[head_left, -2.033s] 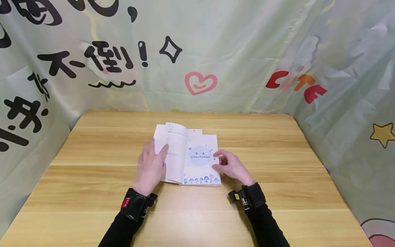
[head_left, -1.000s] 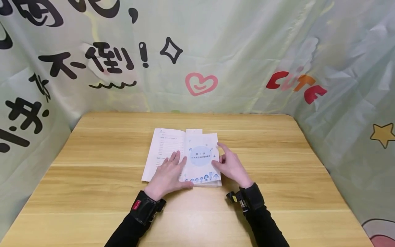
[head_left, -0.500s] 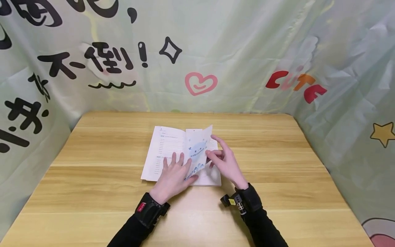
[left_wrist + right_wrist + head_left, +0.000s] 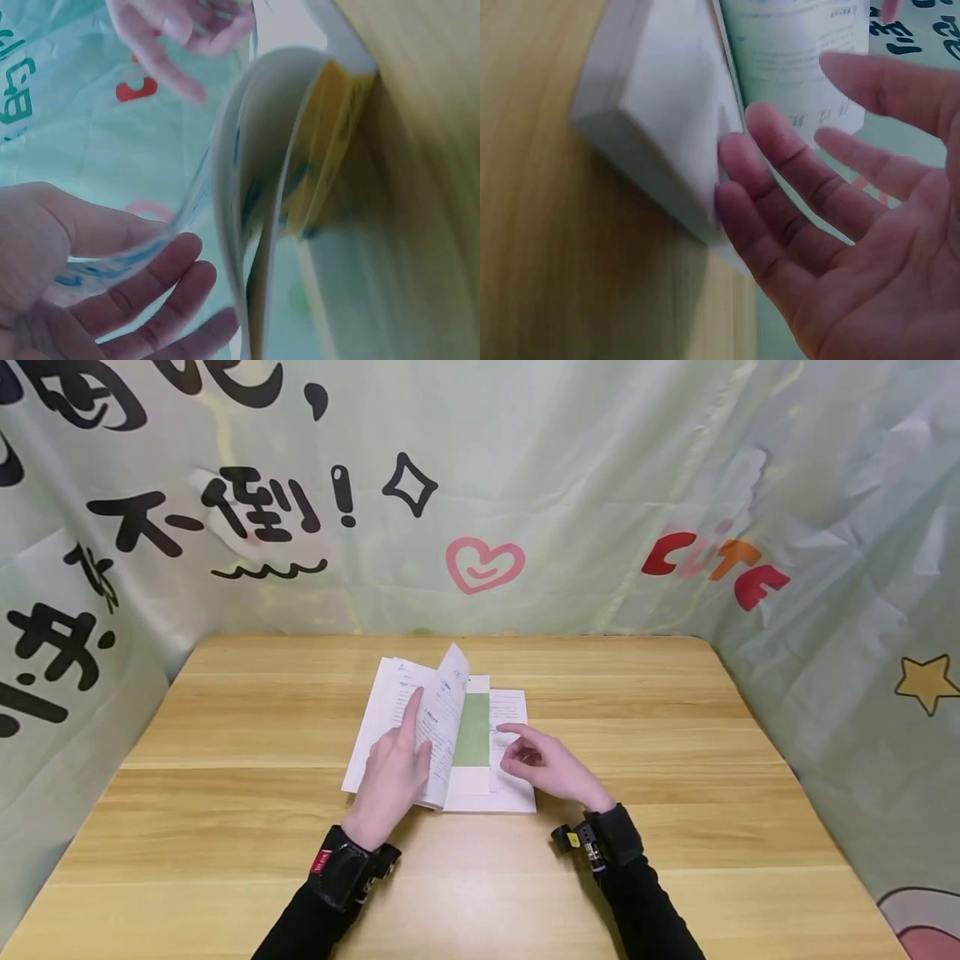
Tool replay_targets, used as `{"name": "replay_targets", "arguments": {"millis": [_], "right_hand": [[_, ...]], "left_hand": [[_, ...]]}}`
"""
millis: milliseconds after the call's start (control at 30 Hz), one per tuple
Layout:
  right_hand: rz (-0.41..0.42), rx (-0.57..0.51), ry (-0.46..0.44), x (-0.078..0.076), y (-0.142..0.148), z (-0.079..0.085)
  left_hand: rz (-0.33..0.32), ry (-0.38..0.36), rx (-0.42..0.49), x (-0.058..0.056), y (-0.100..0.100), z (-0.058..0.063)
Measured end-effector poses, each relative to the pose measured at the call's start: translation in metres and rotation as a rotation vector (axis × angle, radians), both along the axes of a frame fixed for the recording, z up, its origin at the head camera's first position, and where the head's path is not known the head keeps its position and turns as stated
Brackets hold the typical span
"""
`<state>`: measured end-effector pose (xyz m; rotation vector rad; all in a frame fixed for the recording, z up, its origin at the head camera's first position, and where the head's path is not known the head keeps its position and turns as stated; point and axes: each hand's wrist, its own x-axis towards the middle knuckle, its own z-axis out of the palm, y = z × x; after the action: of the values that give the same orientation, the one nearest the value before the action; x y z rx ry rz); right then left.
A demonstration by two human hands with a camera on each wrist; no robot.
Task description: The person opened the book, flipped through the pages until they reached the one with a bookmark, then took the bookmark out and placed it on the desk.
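Note:
A book [image 4: 512,785] lies spread on the wooden table, with printed text on its pages. One page [image 4: 442,718] stands up and curls leftward from the middle. My left hand [image 4: 390,777] holds this page between thumb and fingers; in the left wrist view the page's blue drawings [image 4: 112,270] show inside that grasp. On the right half rests a green and white card [image 4: 472,727], its top end sticking out past the book. My right hand [image 4: 551,767] hovers at the right edge, fingers loosely bent, with nothing held. In the right wrist view its fingertips are close to the page block [image 4: 667,105].
The light wooden table [image 4: 675,760] extends around the book on all sides. A pale green printed cloth [image 4: 585,485] hangs behind it and along both sides, with black lettering and a pink heart [image 4: 485,566]. Each wrist wears a black strap with a small camera.
The right hand lifted the blue-illustrated page and it swung left, where the left hand took it. The right hand let go and drew back. The green part of the card became visible.

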<state>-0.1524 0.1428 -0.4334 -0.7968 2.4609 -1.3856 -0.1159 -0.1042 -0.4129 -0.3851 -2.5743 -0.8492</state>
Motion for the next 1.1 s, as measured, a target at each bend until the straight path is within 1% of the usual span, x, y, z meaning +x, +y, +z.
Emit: {"name": "replay_targets", "arguments": {"millis": [67, 133, 233, 300, 400, 467, 533, 600, 667, 733, 800, 900, 1000, 1100], "right_hand": [[0.030, 0.032, 0.007, 0.000, 0.001, -0.002], [0.044, 0.047, 0.002, 0.000, 0.002, -0.004], [0.048, 0.054, -0.015, 0.001, 0.002, -0.004], [0.042, 0.049, -0.031, 0.001, 0.001, -0.005], [0.022, 0.052, -0.044, 0.001, 0.001, -0.005], [0.004, 0.064, -0.048, 0.001, -0.001, -0.003], [-0.012, 0.068, -0.055, 0.003, -0.003, 0.001], [-0.022, 0.069, -0.062, 0.006, -0.005, 0.009], [-0.027, 0.063, -0.077, 0.010, -0.008, 0.018], [-0.026, 0.062, -0.080, 0.013, -0.010, 0.026], [-0.027, 0.062, -0.084, 0.013, -0.010, 0.027], [-0.033, 0.065, -0.083, 0.009, -0.008, 0.018], [-0.039, 0.069, -0.091, 0.004, -0.005, 0.005], [-0.036, 0.076, -0.103, 0.003, -0.004, 0.001]], "left_hand": [[0.017, 0.021, -0.026, -0.001, -0.004, 0.001], [0.038, 0.006, -0.071, -0.001, -0.008, 0.002], [0.077, -0.051, -0.135, 0.001, -0.013, 0.002], [0.101, -0.108, -0.170, 0.002, -0.017, 0.002], [0.110, -0.162, -0.206, 0.004, -0.021, 0.002], [0.106, -0.171, -0.224, 0.004, -0.023, 0.002], [0.100, -0.163, -0.243, 0.003, -0.024, 0.001], [0.102, -0.168, -0.275, 0.002, -0.025, 0.001], [0.114, -0.204, -0.312, 0.002, -0.027, 0.001], [0.130, -0.278, -0.338, 0.001, -0.029, 0.000], [0.147, -0.365, -0.339, 0.000, -0.032, 0.000], [0.162, -0.462, -0.283, -0.001, -0.036, 0.001], [0.158, -0.501, -0.232, -0.003, -0.040, 0.001], [0.147, -0.513, -0.202, -0.003, -0.043, -0.003]]}}
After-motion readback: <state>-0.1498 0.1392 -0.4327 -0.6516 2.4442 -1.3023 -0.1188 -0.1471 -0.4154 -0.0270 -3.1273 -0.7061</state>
